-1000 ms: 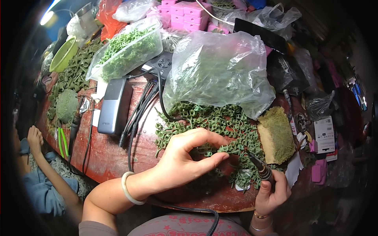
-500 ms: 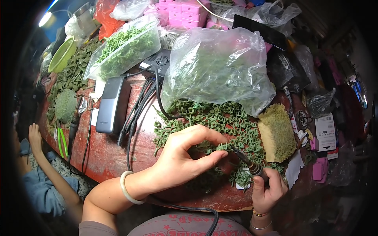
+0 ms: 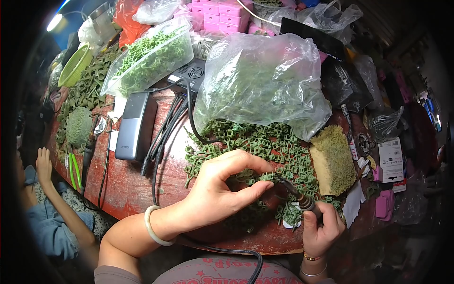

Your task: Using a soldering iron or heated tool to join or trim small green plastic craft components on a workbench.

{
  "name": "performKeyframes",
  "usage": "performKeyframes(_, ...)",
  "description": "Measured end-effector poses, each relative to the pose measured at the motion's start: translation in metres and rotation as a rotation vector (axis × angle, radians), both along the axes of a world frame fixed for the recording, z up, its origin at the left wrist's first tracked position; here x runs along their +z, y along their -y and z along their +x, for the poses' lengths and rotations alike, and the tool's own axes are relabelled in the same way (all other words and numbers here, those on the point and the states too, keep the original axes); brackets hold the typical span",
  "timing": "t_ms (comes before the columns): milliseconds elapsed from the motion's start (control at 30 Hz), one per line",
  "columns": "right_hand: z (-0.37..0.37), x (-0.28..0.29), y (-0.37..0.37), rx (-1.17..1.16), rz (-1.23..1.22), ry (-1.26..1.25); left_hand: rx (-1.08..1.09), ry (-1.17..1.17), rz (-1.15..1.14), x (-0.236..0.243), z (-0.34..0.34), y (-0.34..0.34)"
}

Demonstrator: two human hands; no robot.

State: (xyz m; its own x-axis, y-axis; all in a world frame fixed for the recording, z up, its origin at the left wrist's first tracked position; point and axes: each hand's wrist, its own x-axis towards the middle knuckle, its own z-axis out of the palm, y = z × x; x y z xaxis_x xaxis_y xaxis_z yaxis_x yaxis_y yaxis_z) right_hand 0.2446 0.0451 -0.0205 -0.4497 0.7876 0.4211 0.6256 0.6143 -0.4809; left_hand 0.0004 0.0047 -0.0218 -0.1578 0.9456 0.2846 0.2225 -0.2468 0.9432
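Observation:
My left hand (image 3: 222,189) pinches a small green plastic piece (image 3: 267,178) between thumb and index finger, above a spread of similar green pieces (image 3: 250,144) on the red worn table (image 3: 113,199). My right hand (image 3: 321,229) grips a dark pen-shaped tool with a metal collar (image 3: 305,201), which looks like a soldering iron, its tip at the held piece. Beside my right hand lies a tan sponge block (image 3: 331,161) with a fuzzy green surface.
Behind are a filled plastic bag (image 3: 260,80), a tub of green pieces (image 3: 146,59), pink boxes (image 3: 220,16) and a black device (image 3: 191,73). Left are a grey power bank (image 3: 132,128), cables (image 3: 161,137) and a green basket (image 3: 75,66). Another person's hand (image 3: 43,163) rests at the left.
The tool in my right hand has moved up and left toward the piece in my left hand. The other person's hand at the left has shifted slightly upward.

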Motion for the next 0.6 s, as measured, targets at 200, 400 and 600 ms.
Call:
performKeyframes(200, 0.000, 0.001, -0.001, -0.060, 0.034, -0.057, -0.003, 0.020, -0.018, -0.001, -0.002, 0.002)
performKeyframes(400, 0.040, 0.011, -0.018, -0.367, 0.256, 0.078, -0.082, 0.201, -0.079, 0.000, -0.001, 0.003)
performKeyframes(600, 0.053, 0.012, -0.033, -0.514, 0.196, 0.289, -0.185, 0.480, -0.192, 0.003, -0.002, 0.003)
